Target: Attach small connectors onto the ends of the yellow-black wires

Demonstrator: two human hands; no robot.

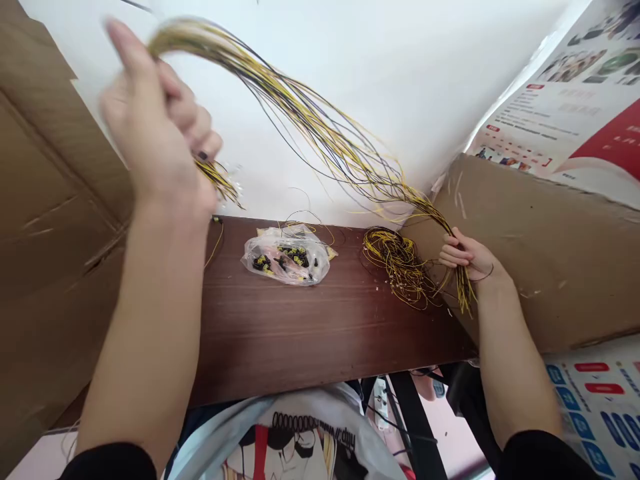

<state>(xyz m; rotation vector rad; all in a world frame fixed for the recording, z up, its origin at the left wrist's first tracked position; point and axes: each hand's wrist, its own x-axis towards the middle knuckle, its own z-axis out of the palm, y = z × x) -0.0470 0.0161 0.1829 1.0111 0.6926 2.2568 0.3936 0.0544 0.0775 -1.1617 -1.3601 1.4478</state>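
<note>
A long bundle of thin yellow and black wires (300,110) stretches above the table between my two hands. My left hand (155,113), raised at the upper left and blurred by motion, is closed round one end, and the cut wire tips poke out below its fingers. Lower on the right, my right hand (465,255) grips the other end, with loose ends hanging beneath the fist. Close to that hand, a tangled heap of the same wires (400,263) lies on the table. A clear plastic bag (320,267) holding small black and yellow parts rests near the back middle.
The dark brown table (285,333) meets a white wall (400,60) at the back. Cardboard (55,220) stands on the left, and more cardboard (540,247) on the right. Below the table edge are a power strip (381,403) and cables.
</note>
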